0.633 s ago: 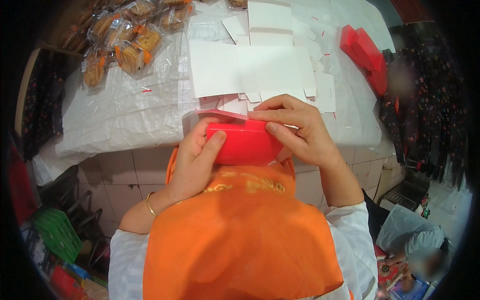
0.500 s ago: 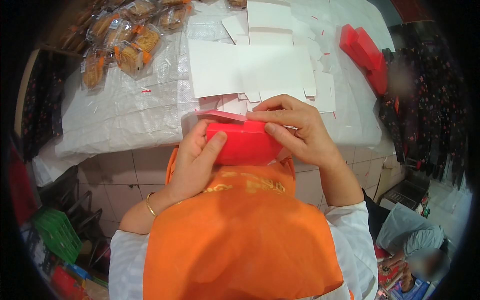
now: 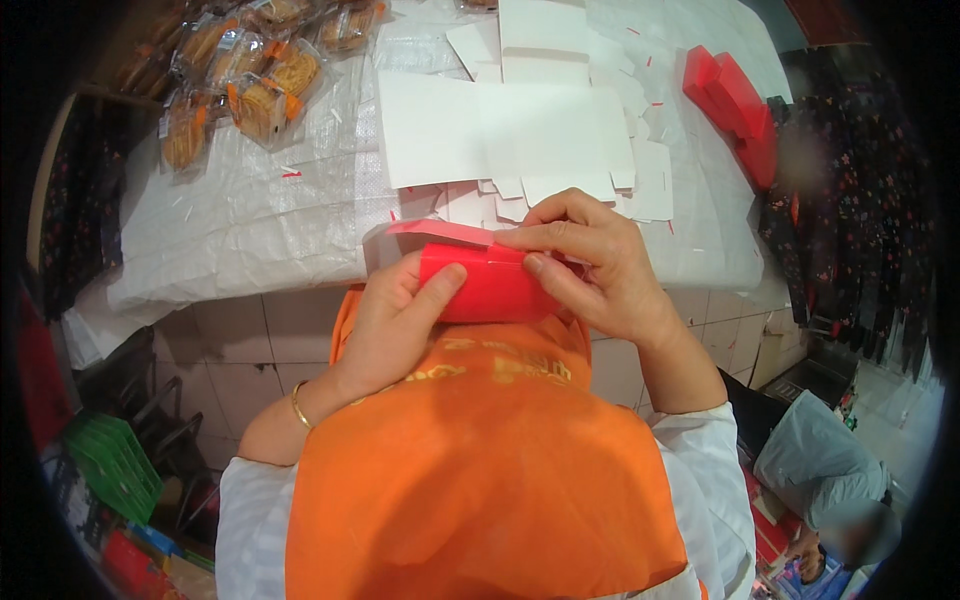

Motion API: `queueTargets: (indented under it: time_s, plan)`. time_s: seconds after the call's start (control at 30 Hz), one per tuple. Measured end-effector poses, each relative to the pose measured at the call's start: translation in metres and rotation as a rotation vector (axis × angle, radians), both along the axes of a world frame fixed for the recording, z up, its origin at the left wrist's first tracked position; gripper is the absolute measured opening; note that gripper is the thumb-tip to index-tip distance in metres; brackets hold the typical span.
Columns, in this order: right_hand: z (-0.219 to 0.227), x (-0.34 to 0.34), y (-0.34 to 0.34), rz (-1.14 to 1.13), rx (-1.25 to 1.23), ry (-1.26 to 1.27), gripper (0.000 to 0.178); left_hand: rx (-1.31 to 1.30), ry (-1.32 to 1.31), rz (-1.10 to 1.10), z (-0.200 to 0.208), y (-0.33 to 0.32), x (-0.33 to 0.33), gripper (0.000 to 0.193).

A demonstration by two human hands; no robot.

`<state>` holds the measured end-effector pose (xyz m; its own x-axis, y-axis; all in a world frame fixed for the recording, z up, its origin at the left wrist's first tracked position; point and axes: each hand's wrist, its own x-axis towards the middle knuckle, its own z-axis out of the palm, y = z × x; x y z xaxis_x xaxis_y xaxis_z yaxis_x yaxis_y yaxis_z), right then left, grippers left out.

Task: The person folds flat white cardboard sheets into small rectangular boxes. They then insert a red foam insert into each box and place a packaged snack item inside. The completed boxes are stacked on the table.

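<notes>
Close in front of my orange apron I hold a red cardboard box (image 3: 485,290), with a folded flap standing up along its far edge. My left hand (image 3: 405,305) grips the box's left end, thumb on the near face and the other fingers behind it. At the right part of the top edge, my right hand (image 3: 595,260) pinches the flap between thumb and forefinger. Just beyond the box, flat white card blanks (image 3: 555,130) lie overlapping on the table.
Bagged round pastries (image 3: 262,105) are heaped at the table's far left. Folded red boxes (image 3: 730,105) lie at the far right. White woven sheeting (image 3: 240,235) covers the table. A green crate (image 3: 115,465) sits low at left; another person (image 3: 820,450) is at lower right.
The red box has tilted slightly and its far flap shows more. My right fingers have shifted a little along the edge; my left hand keeps its grip.
</notes>
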<state>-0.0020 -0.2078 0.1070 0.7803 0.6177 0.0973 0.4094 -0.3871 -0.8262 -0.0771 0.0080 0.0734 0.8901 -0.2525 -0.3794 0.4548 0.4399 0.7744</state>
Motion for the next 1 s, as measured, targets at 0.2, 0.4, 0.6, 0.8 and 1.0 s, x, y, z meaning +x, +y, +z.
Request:
queueTargets:
  time_s: [0.2,0.4,0.6,0.8,1.0]
  plan:
    - [0.0011,0.0003,0.0005,-0.003,-0.022,-0.009,0.031,0.015,-0.03,0.009,-0.0077,0.0017,-0.002,0.031]
    - [0.0043,0.001,0.004,-0.012,0.014,0.008,0.029,0.04,-0.075,0.028,-0.0117,0.0012,-0.0008,0.032]
    - [0.0019,0.0054,0.0009,0.032,0.018,-0.032,0.028,0.0,-0.094,0.026,-0.0068,0.0021,0.0007,0.035]
    - [0.0015,0.0079,-0.0001,0.045,0.036,0.002,0.024,-0.009,-0.1,-0.007,-0.0055,0.0052,0.0041,0.035]
    - [-0.0049,0.0089,0.0049,0.031,0.122,0.145,0.018,0.03,-0.127,-0.018,-0.0065,0.0046,0.0059,0.034]
